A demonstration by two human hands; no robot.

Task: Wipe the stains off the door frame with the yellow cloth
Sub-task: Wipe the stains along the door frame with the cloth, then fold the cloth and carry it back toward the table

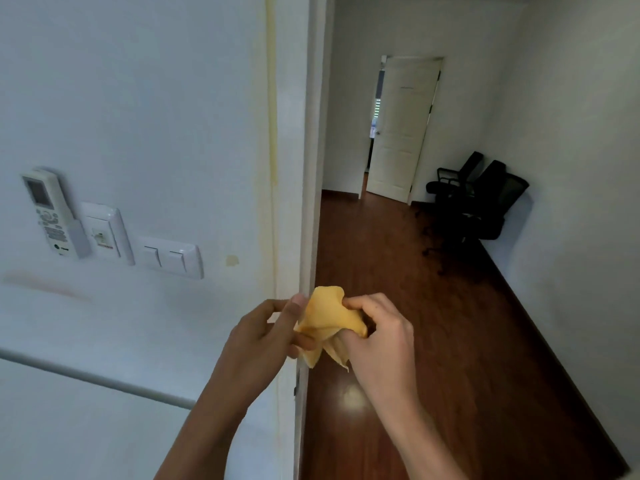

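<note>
A crumpled yellow cloth (pixel 329 315) sits between both hands, just in front of the white door frame (pixel 294 168). My left hand (pixel 263 341) pinches its left side with thumb and fingers. My right hand (pixel 377 337) grips its right side, fingers curled into the folds. The frame runs vertically through the middle of the view. A long yellowish stain (pixel 272 98) streaks down its left edge where it meets the wall. A small yellowish spot (pixel 232 260) marks the wall beside it.
On the wall to the left hang a remote control in a holder (pixel 48 213), a socket plate (pixel 104 233) and a double light switch (pixel 173 257). Through the doorway lie a wooden floor (pixel 415 306), black office chairs (pixel 478 199) and a far white door (pixel 398 129).
</note>
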